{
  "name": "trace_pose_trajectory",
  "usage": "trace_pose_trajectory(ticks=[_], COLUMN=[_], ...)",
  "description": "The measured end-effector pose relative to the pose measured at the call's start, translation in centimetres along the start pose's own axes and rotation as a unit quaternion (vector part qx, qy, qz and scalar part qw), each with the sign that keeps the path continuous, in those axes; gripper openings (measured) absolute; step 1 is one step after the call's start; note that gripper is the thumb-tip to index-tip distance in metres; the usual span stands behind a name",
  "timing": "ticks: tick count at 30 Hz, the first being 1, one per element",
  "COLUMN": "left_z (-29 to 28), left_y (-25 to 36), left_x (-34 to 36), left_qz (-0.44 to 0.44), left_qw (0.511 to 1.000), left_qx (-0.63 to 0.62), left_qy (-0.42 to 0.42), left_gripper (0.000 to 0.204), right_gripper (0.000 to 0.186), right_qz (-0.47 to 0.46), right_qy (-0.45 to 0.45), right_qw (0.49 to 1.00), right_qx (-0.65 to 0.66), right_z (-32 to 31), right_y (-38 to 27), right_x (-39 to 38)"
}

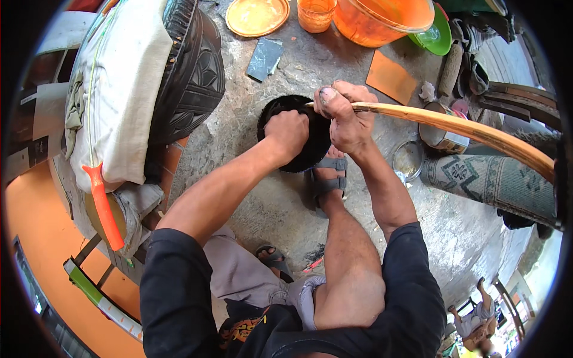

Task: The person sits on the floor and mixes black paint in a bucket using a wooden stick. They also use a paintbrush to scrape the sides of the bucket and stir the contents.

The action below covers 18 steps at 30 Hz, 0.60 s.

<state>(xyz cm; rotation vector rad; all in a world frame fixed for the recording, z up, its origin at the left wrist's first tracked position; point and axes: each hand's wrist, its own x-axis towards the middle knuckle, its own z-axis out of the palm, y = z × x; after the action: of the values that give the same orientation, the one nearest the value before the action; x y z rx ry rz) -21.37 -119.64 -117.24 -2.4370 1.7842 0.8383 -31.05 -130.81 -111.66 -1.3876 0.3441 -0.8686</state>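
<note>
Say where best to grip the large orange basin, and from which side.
Likely grip the basin by its near rim, coming from the near side: its wall tapers below the rim, and an orange cup crowds its left, a green dish its right.

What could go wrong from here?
Possible risks:
1. The right grip holds the strip near its end, close to the left grip; a slip might jab the left.
2. The strip's long free part crosses in front of the tin in view; a swing could knock it.
3. The sandalled foot is beside the black round thing; a drop might hit the toes.
</note>
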Motion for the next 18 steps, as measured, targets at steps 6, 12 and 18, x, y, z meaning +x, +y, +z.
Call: trace_pose_trajectory(ticks=[6, 12, 18], left_z=[-2.8, -2.0, -1.9], left_y=[1.5, 0.8, 0.8], left_x=[-1.4, -1.6, -2.1], left_qz=[-0.035, 0.017, -0.019], left_qw=[0.999, 0.998, 0.996], left_qx=[-0.011, -0.028, -0.024], left_qy=[-0.024, -0.055, -0.081], left_gripper=[0.014, 0.021, 0.023], right_gripper=[0.035, 0.036, 0.039], right_qz=[0.001, -0.044, 0.009], right_qy=[-0.019, 0.033, -0.008], right_qw=[0.999, 0.998, 1.0], right_qx=[-0.037, -0.028, -0.011], right_z=[-0.2, 0.4, -0.3], right_y=[-0.3, 0.8, 0.1], right_x=[0.2, 0.1, -0.3])
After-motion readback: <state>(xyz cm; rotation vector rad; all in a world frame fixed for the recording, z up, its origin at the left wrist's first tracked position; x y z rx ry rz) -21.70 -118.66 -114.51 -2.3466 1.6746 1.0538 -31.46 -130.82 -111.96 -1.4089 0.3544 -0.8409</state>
